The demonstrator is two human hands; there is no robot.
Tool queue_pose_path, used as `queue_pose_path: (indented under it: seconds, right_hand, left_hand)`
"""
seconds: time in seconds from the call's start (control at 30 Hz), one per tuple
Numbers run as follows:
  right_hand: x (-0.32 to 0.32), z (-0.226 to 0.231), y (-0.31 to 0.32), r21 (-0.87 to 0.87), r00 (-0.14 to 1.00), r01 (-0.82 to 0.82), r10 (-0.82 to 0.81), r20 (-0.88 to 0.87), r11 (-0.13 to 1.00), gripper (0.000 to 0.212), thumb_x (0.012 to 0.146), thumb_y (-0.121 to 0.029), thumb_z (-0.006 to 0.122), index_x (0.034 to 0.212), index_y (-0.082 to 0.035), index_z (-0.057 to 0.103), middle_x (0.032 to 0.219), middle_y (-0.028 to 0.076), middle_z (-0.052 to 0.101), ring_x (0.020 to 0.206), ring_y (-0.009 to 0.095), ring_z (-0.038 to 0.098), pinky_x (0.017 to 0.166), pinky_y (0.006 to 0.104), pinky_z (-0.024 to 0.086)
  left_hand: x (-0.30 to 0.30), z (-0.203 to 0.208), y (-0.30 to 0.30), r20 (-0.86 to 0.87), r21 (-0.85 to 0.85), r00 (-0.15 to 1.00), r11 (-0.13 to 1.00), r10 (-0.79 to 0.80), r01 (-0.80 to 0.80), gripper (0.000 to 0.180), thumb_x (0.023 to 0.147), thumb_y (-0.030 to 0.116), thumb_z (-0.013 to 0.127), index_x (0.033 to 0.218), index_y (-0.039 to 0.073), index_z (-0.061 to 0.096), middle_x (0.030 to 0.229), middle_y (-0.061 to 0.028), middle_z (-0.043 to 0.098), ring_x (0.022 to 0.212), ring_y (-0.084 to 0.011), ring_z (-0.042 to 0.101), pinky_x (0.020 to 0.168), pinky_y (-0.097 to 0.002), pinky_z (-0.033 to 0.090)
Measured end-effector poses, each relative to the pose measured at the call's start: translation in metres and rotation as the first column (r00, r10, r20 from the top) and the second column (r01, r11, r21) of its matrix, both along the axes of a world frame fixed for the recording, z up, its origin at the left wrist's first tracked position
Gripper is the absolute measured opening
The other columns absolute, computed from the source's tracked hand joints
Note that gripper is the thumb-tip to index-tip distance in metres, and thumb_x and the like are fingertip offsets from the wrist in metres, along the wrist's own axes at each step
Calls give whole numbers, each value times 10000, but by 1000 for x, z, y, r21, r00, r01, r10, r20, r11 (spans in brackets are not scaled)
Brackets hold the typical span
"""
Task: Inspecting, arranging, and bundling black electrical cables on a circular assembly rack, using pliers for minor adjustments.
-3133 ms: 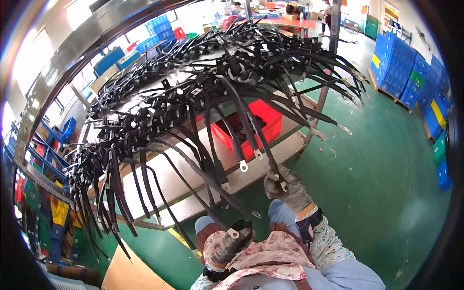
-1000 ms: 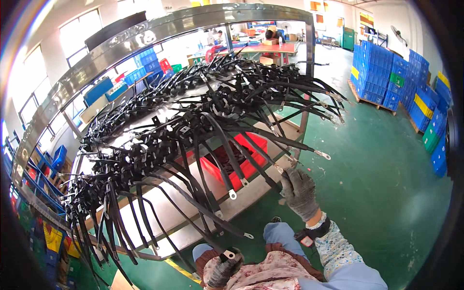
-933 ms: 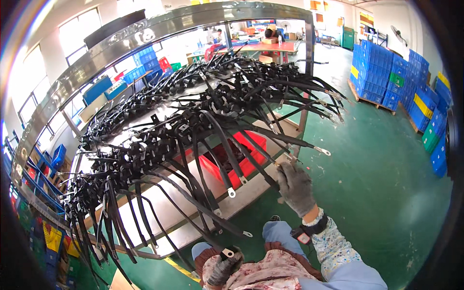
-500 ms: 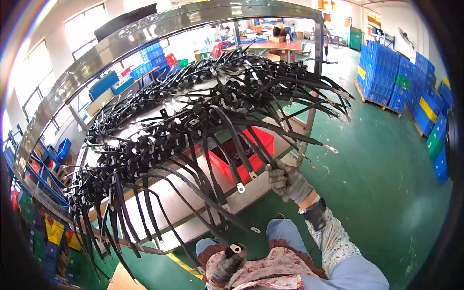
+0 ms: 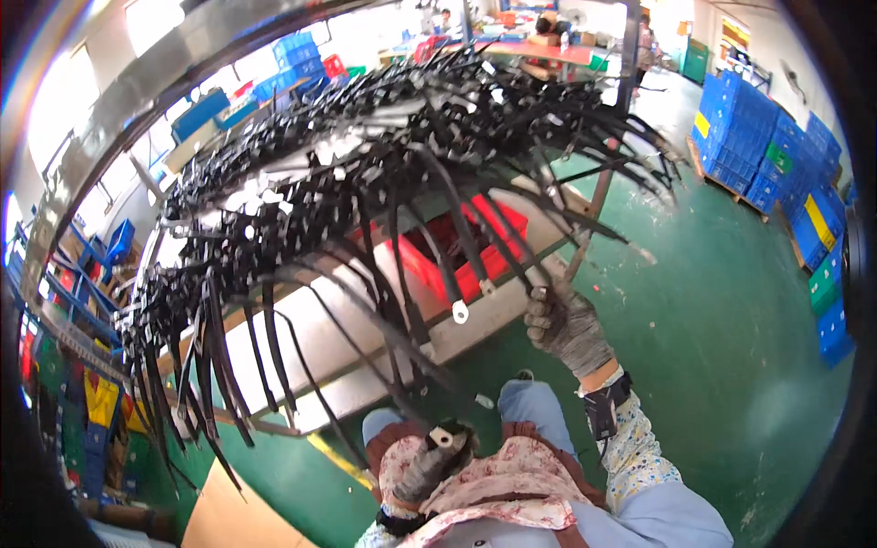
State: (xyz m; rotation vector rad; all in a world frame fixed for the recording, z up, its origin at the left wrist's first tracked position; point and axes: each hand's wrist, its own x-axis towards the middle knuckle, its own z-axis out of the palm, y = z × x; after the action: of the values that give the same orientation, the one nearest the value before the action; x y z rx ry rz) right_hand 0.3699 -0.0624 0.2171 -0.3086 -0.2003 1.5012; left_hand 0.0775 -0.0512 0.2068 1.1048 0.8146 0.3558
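Observation:
Many black cables with metal ring lugs lie heaped in rows on a metal-framed rack, their ends drooping over the near edge. My right hand, in a grey glove, is closed round the end of a black cable at the right of the near row. Low in front of my lap, my gloved left hand is closed on another black cable, whose lug sticks up past the fingers. Its length toward the heap is blurred.
A red bin stands on the rack's lower shelf, beneath the hanging cables. Stacks of blue crates rise at the right on the green floor. Cardboard lies at the lower left. A person stands far back.
The view has tipped down, so the rack and cables sit higher in the picture. My right hand has shifted slightly right and nearer me, its fingers still closed on the cable end.

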Motion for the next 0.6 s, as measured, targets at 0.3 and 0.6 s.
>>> queue_pose_path:
  seconds: [0.3, 0.6]
  right_hand:
    - [-112, -27, -53, 30, 40, 103, -34, 999, 994, 269, 716, -242, 732, 830, -52, 581, 855, 37, 533, 729, 107, 549, 575, 256, 467]
    - [-116, -39, -55, 255, -162, 134, -232, 959, 958, 344, 644, -113, 776, 918, -43, 579, 923, 86, 601, 777, 185, 590, 684, 284, 480]
  left_hand:
    - [12, -7, 12, -103, 570, 962, 777, -254, 267, 224, 835, 252, 591, 1001, 103, 616, 837, -26, 615, 703, -156, 583, 613, -254, 461]
    - [26, 3, 4, 214, -219, 975, 970, -59, 107, 331, 888, 312, 546, 1094, 53, 534, 901, 10, 554, 767, -56, 533, 641, -189, 444]
